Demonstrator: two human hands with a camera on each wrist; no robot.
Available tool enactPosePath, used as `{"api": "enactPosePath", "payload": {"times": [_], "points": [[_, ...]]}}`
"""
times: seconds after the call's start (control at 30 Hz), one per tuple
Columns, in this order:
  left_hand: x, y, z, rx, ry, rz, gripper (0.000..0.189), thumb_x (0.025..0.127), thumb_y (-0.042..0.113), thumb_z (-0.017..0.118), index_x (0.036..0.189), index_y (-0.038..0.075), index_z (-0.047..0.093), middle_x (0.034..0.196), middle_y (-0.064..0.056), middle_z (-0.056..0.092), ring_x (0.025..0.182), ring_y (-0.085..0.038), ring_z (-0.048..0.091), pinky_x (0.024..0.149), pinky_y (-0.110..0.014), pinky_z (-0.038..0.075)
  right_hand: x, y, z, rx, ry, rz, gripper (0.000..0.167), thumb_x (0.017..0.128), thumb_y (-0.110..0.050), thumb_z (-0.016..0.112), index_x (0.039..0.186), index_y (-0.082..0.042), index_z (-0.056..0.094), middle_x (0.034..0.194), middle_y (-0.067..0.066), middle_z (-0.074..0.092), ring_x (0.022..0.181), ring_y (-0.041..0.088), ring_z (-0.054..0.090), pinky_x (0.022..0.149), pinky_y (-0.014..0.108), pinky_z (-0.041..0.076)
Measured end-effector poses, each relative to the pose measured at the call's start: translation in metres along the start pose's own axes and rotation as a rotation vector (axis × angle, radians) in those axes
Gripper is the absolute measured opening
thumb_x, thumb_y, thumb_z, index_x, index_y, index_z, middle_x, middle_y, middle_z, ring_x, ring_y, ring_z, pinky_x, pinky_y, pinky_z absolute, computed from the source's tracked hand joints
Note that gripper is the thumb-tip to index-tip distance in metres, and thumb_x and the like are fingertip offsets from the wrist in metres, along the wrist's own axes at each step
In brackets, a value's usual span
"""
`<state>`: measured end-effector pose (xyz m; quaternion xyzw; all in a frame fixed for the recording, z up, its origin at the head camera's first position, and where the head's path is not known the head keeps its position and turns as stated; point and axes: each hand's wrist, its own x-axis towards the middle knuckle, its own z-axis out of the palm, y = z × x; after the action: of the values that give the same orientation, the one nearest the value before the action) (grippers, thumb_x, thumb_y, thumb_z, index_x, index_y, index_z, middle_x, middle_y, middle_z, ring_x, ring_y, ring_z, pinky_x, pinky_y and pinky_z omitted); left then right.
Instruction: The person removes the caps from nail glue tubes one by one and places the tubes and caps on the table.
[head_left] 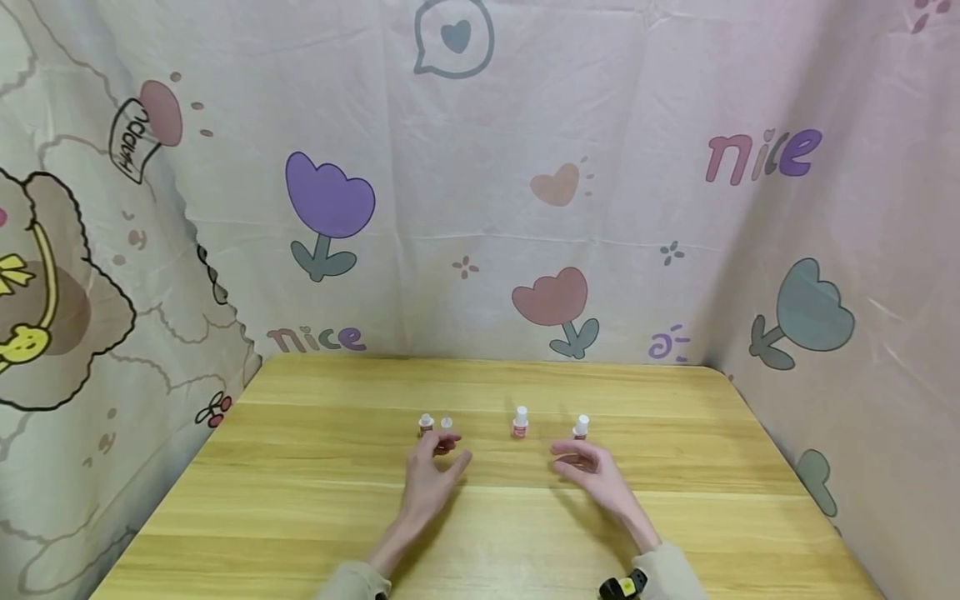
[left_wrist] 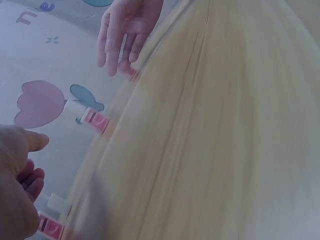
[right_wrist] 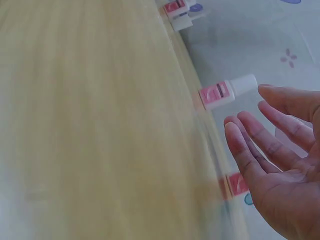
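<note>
Through the head camera I have both of the person's hands over the worktop [head_left: 487, 525]. The left hand [head_left: 431, 481] holds nothing that I can see: thumb and index finger stand apart, the other fingers loosely bent. Just beyond those fingers is the left bottle [head_left: 426, 425], partly hidden; whether they touch it I cannot tell. Right beside it, also just past the fingertips, the stemmed cap [head_left: 446, 423] sits with its thin stem up. The right hand [head_left: 600, 479] has relaxed, gently curved fingers, the thumb apart from them and nothing in between. I see the right bottle [head_left: 581, 427] just beyond them, its base covered. Between both sets of fingers, slightly farther out, the middle bottle [head_left: 521, 423] stands upright, white-topped.
</note>
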<state>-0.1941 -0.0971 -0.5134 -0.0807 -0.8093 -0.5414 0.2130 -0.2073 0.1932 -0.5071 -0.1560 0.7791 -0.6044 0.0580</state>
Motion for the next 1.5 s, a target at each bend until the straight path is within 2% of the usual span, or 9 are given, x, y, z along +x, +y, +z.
{"api": "enactPosePath", "payload": {"times": [0.17,0.4,0.57,0.9,0.97,1.2,1.37,1.5], "points": [[0.001,0.001,0.012,-0.006,-0.041,0.014,0.035,0.083,0.006,0.079,0.115,-0.002,0.066,0.114,-0.017,0.071,0.107,-0.033,0.065,0.095,-0.045,0.055,-0.004,0.002,-0.004,0.044,0.027,0.018,0.041,0.094,-0.007,0.067,0.129,0.011,0.056,0.13,0.036,0.058,0.103,0.013,0.068,0.089,0.024,0.057],[0.004,0.003,0.027,-0.077,-0.111,-0.039,0.043,0.086,0.009,0.076,0.125,-0.003,0.062,0.127,-0.02,0.066,0.119,-0.039,0.062,0.103,-0.049,0.052,-0.005,0.006,-0.01,0.094,0.085,0.088,0.043,0.093,-0.011,0.07,0.13,0.009,0.058,0.132,0.032,0.06,0.101,0.008,0.069,0.088,0.021,0.056],[0.009,0.002,0.039,-0.109,-0.157,-0.048,0.047,0.087,0.01,0.075,0.129,-0.004,0.059,0.132,-0.024,0.063,0.123,-0.042,0.06,0.105,-0.05,0.049,-0.006,0.009,-0.017,0.105,0.1,0.109,0.043,0.093,-0.011,0.069,0.13,0.008,0.058,0.135,0.031,0.059,0.103,0.003,0.068,0.09,0.018,0.054],[0.02,-0.001,0.062,-0.144,-0.253,-0.177,0.057,0.091,0.017,0.071,0.14,-0.003,0.051,0.142,-0.027,0.056,0.129,-0.043,0.057,0.111,-0.052,0.045,-0.01,0.016,-0.029,0.151,0.113,0.11,0.045,0.095,-0.01,0.067,0.132,0.013,0.054,0.135,0.03,0.06,0.102,0.007,0.07,0.089,0.021,0.057],[0.023,-0.001,0.066,-0.154,-0.26,-0.196,0.058,0.092,0.017,0.071,0.141,-0.003,0.05,0.143,-0.026,0.055,0.131,-0.042,0.056,0.112,-0.052,0.044,-0.011,0.016,-0.032,0.163,0.117,0.112,0.046,0.096,-0.011,0.067,0.133,0.013,0.053,0.133,0.028,0.062,0.102,0.008,0.071,0.088,0.023,0.057],[0.034,-0.003,0.078,-0.145,-0.262,-0.188,0.057,0.091,0.013,0.072,0.14,-0.007,0.05,0.143,-0.028,0.055,0.13,-0.043,0.056,0.112,-0.051,0.045,-0.011,0.018,-0.039,0.2,0.123,0.135,0.049,0.097,-0.012,0.066,0.135,0.015,0.05,0.127,0.019,0.068,0.101,0.012,0.072,0.088,0.026,0.059],[0.041,-0.004,0.086,-0.136,-0.251,-0.188,0.055,0.09,0.011,0.074,0.137,-0.007,0.053,0.137,-0.026,0.06,0.125,-0.041,0.06,0.108,-0.049,0.049,-0.012,0.019,-0.04,0.204,0.135,0.152,0.051,0.097,-0.012,0.066,0.136,0.016,0.048,0.13,0.025,0.065,0.1,0.011,0.072,0.088,0.025,0.059],[0.044,-0.003,0.091,-0.113,-0.236,-0.174,0.052,0.085,0.005,0.077,0.132,-0.006,0.058,0.13,-0.024,0.065,0.114,-0.037,0.066,0.099,-0.045,0.055,-0.012,0.018,-0.04,0.2,0.14,0.166,0.051,0.097,-0.013,0.066,0.137,0.015,0.048,0.131,0.027,0.063,0.1,0.01,0.072,0.088,0.025,0.059]]}}
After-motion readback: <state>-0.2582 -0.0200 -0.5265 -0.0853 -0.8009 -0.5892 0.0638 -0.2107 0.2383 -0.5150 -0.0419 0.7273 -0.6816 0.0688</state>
